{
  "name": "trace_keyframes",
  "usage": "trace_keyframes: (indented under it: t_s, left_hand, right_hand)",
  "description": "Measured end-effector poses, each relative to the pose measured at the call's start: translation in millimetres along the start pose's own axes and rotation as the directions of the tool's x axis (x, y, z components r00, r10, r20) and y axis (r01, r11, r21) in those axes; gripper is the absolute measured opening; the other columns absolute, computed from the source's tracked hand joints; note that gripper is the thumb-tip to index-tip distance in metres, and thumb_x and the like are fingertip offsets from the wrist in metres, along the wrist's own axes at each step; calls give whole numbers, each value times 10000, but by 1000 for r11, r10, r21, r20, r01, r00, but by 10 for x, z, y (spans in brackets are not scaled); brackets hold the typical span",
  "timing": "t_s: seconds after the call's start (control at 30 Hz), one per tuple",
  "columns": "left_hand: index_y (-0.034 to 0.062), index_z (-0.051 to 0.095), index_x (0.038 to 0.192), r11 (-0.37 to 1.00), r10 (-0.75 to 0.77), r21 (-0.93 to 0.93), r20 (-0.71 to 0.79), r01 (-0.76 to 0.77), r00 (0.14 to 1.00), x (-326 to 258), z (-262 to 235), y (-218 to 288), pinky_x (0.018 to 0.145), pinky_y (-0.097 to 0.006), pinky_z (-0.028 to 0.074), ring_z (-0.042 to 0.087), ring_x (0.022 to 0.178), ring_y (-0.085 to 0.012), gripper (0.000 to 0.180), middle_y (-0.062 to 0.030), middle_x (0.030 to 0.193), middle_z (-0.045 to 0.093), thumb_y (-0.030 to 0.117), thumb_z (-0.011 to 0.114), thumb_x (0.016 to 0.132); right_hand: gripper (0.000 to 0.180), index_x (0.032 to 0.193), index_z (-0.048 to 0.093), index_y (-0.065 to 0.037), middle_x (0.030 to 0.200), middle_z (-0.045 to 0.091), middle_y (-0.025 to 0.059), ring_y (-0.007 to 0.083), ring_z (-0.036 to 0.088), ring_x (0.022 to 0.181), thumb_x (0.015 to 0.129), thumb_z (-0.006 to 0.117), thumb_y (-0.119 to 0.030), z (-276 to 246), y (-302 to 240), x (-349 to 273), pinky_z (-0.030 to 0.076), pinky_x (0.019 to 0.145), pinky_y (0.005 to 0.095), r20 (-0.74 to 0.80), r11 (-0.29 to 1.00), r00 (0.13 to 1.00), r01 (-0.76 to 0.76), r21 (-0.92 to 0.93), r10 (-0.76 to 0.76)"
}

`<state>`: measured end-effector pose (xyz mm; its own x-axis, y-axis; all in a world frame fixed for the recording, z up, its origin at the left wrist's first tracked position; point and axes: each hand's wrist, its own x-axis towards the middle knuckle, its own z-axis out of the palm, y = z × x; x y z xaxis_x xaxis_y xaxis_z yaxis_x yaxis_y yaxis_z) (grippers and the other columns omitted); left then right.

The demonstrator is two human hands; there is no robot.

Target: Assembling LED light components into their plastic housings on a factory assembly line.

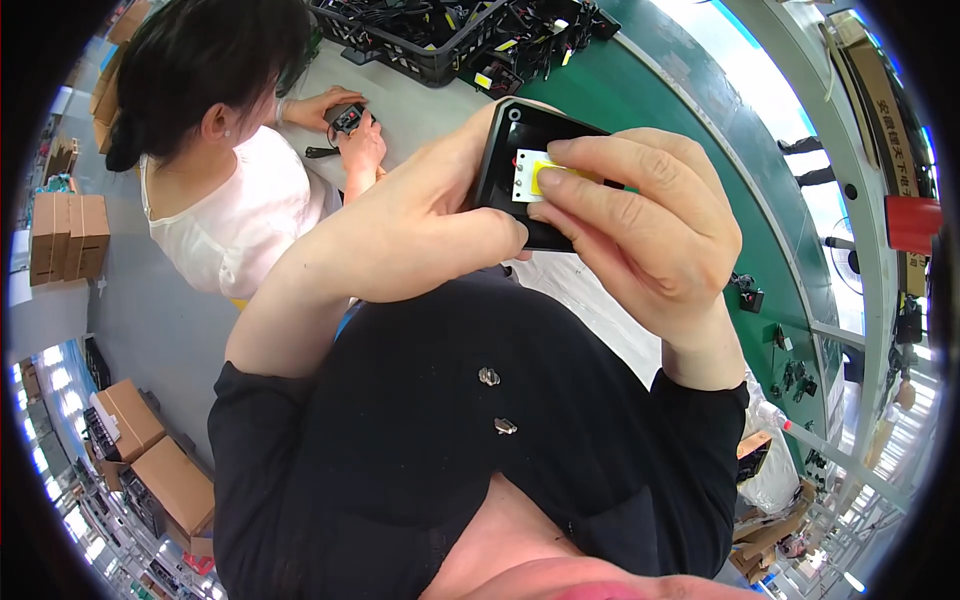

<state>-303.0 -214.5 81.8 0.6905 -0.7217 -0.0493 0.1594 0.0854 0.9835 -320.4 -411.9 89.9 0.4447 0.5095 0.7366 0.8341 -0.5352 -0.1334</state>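
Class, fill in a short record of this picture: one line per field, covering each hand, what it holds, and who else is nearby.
Left hand: grips the black housing from its left side
Right hand: fingertips pinch the yellow and white chip against the housing
Co-worker: seated to the left, handling a small black part
Black crate: holds cabled parts
Green belt: runs along the right

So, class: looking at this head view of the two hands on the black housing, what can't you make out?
- Black housing: its lower and right parts are hidden by the left hand and right hand.
- White-and-yellow chip plate: half hidden under the right fingertips; whether seated or loose is unclear.
- Small black part in the co-worker's hands: too small to identify.
- Crate contents: cut off by the top edge.
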Motion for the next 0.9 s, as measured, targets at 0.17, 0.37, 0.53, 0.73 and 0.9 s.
trace_keyframes:
  t_s: [0.17,0.37,0.53,0.73,0.9]
  left_hand:
    - [15,382,1244,977,158,164,-103,-140,982,17,171,-86,656,-226,414,492,751,-89,547,-52,880,533,7,489,708]
    - [17,356,1260,947,187,283,-98,-152,978,87,361,-166,697,-254,443,559,782,-124,571,-77,946,572,1,472,702]
    - [-17,292,1335,999,30,-16,-125,-32,992,159,477,-176,744,-308,522,589,952,-223,697,-144,1164,493,36,456,660]
    - [-21,288,1335,999,28,50,-155,-20,987,249,462,-346,738,-309,517,587,930,-220,705,-141,1141,502,50,473,659]
    - [-22,297,1330,993,114,-21,-146,-118,983,293,501,-352,724,-303,511,588,890,-213,670,-138,1128,507,37,465,683]
  right_hand:
    - [269,843,687,-40,869,645,74,216,599,774,586,759,-73,-44,-65,-91,472,660,294,27,999,999,-40,6,40]
    - [288,855,680,-30,854,632,72,219,596,760,575,742,-50,-166,-24,-275,458,644,294,54,1000,998,-25,-10,25]
    - [310,872,678,-30,890,623,88,229,593,771,564,717,-21,-196,144,-398,461,653,301,52,999,999,-4,54,1]
    - [336,908,675,-18,910,598,97,238,577,760,573,686,-2,-138,185,-531,462,640,309,99,998,994,-51,43,46]
    - [320,911,665,-27,891,586,101,242,566,740,594,685,8,-230,134,-468,456,623,311,167,995,982,-91,40,83]
